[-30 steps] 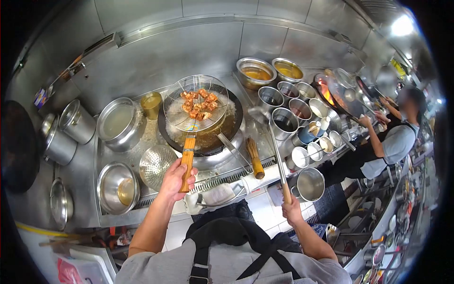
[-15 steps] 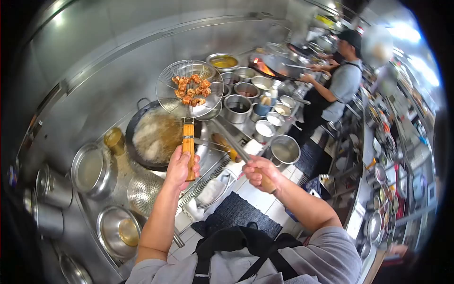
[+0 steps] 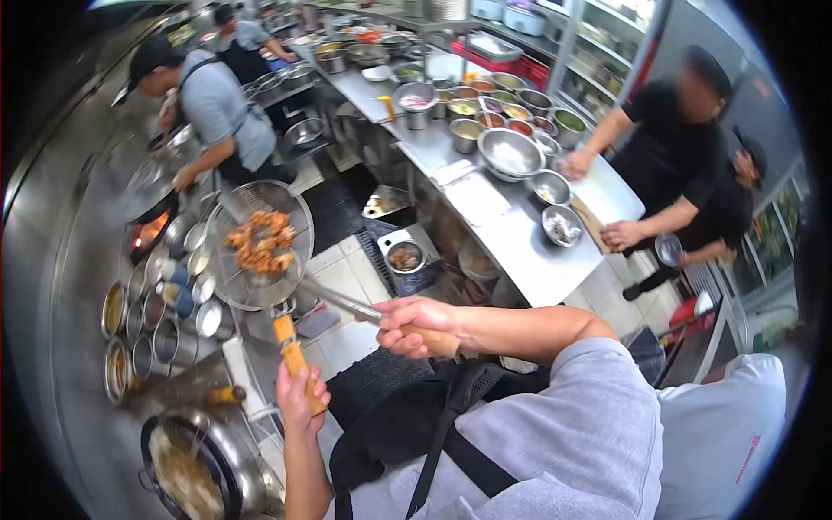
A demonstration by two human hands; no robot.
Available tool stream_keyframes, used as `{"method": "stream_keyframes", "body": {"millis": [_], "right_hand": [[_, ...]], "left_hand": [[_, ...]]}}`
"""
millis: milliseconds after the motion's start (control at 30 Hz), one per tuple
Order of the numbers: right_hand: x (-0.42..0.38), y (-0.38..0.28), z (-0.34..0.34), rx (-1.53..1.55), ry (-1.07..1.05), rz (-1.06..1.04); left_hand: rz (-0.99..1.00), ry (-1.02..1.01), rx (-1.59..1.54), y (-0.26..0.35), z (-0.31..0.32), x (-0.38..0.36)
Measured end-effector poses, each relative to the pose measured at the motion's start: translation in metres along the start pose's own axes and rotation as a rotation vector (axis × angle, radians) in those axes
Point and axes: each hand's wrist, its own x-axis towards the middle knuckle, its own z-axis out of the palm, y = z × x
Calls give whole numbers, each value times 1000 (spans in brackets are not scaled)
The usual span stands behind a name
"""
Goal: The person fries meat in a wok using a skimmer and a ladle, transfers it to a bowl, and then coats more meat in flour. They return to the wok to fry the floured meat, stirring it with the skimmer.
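My left hand (image 3: 301,397) is closed round the wooden handle of a wire strainer (image 3: 299,227). In its round mesh lies a small heap of browned fried pieces (image 3: 263,243), held up over the aisle. My right hand (image 3: 416,328) grips the wooden end of a long metal-shafted utensil (image 3: 342,299), which I take to be a ladle. Its shaft runs toward the strainer, and its head cannot be made out clearly. Below and left of my left hand, a wok of bubbling oil (image 3: 186,472) sits on the stove.
Metal pots (image 3: 173,342) crowd the stove side, near a flame (image 3: 152,232) and a co-worker (image 3: 204,108) at a wok. A steel counter (image 3: 542,260) holds bowls (image 3: 511,152); a person in black (image 3: 672,143) stands behind it. Someone in white (image 3: 719,425) is close at my right.
My view has swung right, from the stove toward the counter. The strainer with its fried pieces has come along, away from above the oil wok. Both hands keep their holds.
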Motion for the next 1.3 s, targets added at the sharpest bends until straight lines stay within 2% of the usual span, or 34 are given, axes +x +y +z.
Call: {"method": "stream_keyframes", "body": {"millis": [200,300,367,533,600,667,767,800,867,900,1067,1133,1200,1267,1300], "right_hand": [[-120,-53,-80,30,301,-366],[-167,-74,-119,102,430,-521],[-194,-88,-141,24,576,-619],[-243,-110,-182,-141,1050,-795],[-256,-119,-189,-223,1154,-805],[-267,-128,-212,-274,1158,-804],[-271,-138,-237,-368,1290,-756],[-267,-139,-243,-369,1291,-756],[-258,-138,-252,-469,1354,-751],[-255,-138,-252,-497,1376,-761],[-247,-153,-239,-502,1377,-774],[-247,-162,-230,-340,1164,-774],[-238,-168,-208,-294,1088,-761],[-225,-173,-205,-149,773,-711],[-211,-173,-198,-137,688,-684]], "left_hand": [[-257,-388,-6,-59,164,129],[-309,-544,2,-86,246,180],[-323,-596,3,-102,294,210],[-222,-581,366,-136,382,271],[-181,-548,485,-155,400,289],[-134,-511,598,-170,416,298],[-7,-455,920,-190,431,310],[-7,-457,919,-202,432,322],[272,-382,1111,-221,433,340],[271,-383,1179,-205,438,329],[310,-315,1217,-170,435,320],[416,-321,1097,-160,419,318],[388,-310,1035,-142,401,308],[446,-340,927,-125,372,295],[456,-320,915,-120,354,292]]}}
